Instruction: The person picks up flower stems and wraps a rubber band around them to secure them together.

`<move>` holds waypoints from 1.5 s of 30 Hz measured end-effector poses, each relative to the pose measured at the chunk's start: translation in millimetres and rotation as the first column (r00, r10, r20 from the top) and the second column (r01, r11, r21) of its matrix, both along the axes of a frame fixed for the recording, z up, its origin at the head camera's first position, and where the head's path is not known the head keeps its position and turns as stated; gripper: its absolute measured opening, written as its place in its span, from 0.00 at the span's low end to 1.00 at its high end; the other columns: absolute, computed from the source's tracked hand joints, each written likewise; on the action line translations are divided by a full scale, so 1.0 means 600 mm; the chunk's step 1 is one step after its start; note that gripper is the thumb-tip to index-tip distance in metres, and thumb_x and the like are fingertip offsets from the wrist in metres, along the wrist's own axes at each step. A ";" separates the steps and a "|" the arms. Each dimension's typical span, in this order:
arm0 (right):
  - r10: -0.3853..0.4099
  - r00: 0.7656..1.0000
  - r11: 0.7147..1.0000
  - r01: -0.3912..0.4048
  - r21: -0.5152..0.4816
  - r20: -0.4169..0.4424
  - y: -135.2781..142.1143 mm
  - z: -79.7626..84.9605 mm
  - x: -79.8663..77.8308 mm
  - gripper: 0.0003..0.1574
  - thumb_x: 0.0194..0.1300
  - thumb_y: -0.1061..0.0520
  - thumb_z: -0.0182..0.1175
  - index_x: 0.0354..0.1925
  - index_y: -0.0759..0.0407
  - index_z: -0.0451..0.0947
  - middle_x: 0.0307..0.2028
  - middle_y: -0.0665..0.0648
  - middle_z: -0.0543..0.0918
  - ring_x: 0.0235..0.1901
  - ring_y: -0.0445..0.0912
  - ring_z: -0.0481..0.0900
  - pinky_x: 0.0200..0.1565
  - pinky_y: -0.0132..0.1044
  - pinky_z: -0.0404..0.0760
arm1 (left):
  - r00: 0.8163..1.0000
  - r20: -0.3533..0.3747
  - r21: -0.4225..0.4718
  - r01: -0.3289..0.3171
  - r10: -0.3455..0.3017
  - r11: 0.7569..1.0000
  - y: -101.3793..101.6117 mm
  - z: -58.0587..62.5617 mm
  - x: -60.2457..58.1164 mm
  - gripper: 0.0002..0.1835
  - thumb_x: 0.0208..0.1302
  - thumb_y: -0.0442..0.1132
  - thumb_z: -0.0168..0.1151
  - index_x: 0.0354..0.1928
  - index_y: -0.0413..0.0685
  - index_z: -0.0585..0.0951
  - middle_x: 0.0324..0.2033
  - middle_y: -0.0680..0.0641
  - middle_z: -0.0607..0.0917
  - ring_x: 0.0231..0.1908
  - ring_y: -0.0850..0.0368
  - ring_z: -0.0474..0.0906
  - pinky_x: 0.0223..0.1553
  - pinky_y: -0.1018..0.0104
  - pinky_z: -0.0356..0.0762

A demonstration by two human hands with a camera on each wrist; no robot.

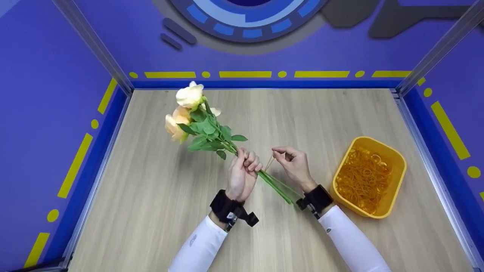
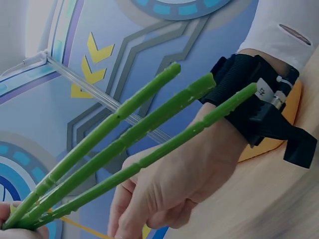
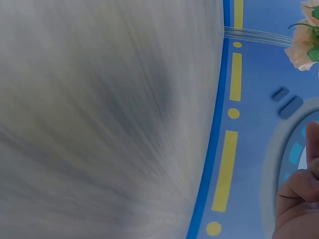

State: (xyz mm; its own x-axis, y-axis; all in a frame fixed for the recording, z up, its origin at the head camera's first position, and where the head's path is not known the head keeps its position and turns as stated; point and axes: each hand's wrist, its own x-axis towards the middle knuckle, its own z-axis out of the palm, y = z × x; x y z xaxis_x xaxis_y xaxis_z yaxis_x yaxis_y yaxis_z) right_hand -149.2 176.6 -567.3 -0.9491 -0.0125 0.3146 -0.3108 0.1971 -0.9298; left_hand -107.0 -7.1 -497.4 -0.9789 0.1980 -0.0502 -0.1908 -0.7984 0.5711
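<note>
My left hand (image 1: 244,172) grips a small bunch of artificial roses by the stems, just below the leaves. The pale cream and peach blooms (image 1: 190,95) point to the upper left in the head view. Three bare green stems (image 2: 134,134) fan out below the fist in the left wrist view. Between thumb and forefinger, my right hand (image 1: 295,166) pinches a rubber band (image 2: 82,226). The band is stretched taut from the stems beside the left hand. In the right wrist view only a part of a hand (image 3: 299,199) shows at the right edge.
A yellow tub (image 1: 397,189) holding many loose rubber bands (image 1: 365,175) stands on the wood-grain table (image 1: 151,211), right of my right forearm. Blue printed panels (image 1: 264,60) enclose the table at the back and both sides, with metal rails along the edges.
</note>
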 end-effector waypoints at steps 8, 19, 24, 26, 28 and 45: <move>0.066 0.997 0.997 -0.067 0.043 0.035 -0.020 -0.011 0.028 0.05 0.67 0.71 0.68 0.41 0.69 0.89 0.33 0.68 0.89 0.17 0.29 0.60 0.21 0.19 0.57 | 0.997 -0.015 -0.010 -0.076 0.076 0.997 0.004 0.013 -0.001 0.20 0.86 0.50 0.28 0.33 0.53 0.61 0.25 0.57 0.59 0.25 0.64 0.58 0.35 0.71 0.59; 0.092 0.979 0.996 -0.092 -0.008 0.179 -0.057 -0.019 0.077 0.02 0.66 0.66 0.67 0.36 0.62 0.87 0.28 0.43 0.85 0.27 0.32 0.76 0.31 0.25 0.74 | 0.990 -0.026 -0.004 -0.140 0.140 0.990 0.001 0.019 -0.011 0.17 0.86 0.52 0.30 0.36 0.54 0.60 0.24 0.57 0.59 0.24 0.64 0.57 0.34 0.72 0.59; 0.063 0.973 0.997 -0.073 0.040 0.221 -0.077 -0.022 0.100 0.02 0.67 0.63 0.69 0.38 0.60 0.89 0.29 0.51 0.89 0.27 0.32 0.78 0.31 0.25 0.73 | 0.985 -0.012 -0.003 -0.172 0.172 0.985 0.001 0.021 -0.014 0.18 0.87 0.49 0.28 0.35 0.53 0.59 0.24 0.57 0.58 0.24 0.64 0.56 0.33 0.72 0.57; 0.088 0.960 0.994 -0.101 0.038 0.266 -0.083 -0.022 0.110 0.06 0.68 0.63 0.69 0.44 0.62 0.89 0.33 0.56 0.91 0.29 0.34 0.81 0.33 0.25 0.75 | 0.981 -0.016 -0.012 -0.191 0.191 0.981 0.002 0.021 -0.014 0.18 0.88 0.48 0.28 0.34 0.52 0.59 0.24 0.56 0.58 0.24 0.64 0.56 0.32 0.72 0.56; 0.110 0.925 0.992 -0.123 0.011 0.364 -0.089 -0.018 0.119 0.09 0.70 0.60 0.68 0.47 0.62 0.88 0.34 0.57 0.91 0.29 0.36 0.82 0.32 0.24 0.73 | 0.978 -0.021 -0.024 -0.210 0.209 0.977 0.002 0.019 -0.015 0.19 0.88 0.46 0.28 0.33 0.52 0.58 0.24 0.56 0.57 0.25 0.63 0.56 0.32 0.71 0.55; 0.280 0.839 0.960 -0.230 -0.162 0.466 -0.090 0.013 0.160 0.14 0.73 0.63 0.65 0.49 0.76 0.84 0.46 0.73 0.89 0.34 0.33 0.86 0.45 0.27 0.86 | 0.970 -0.041 -0.085 -0.244 0.241 0.966 -0.011 -0.006 -0.026 0.22 0.88 0.47 0.28 0.29 0.52 0.57 0.23 0.56 0.58 0.25 0.62 0.56 0.34 0.70 0.56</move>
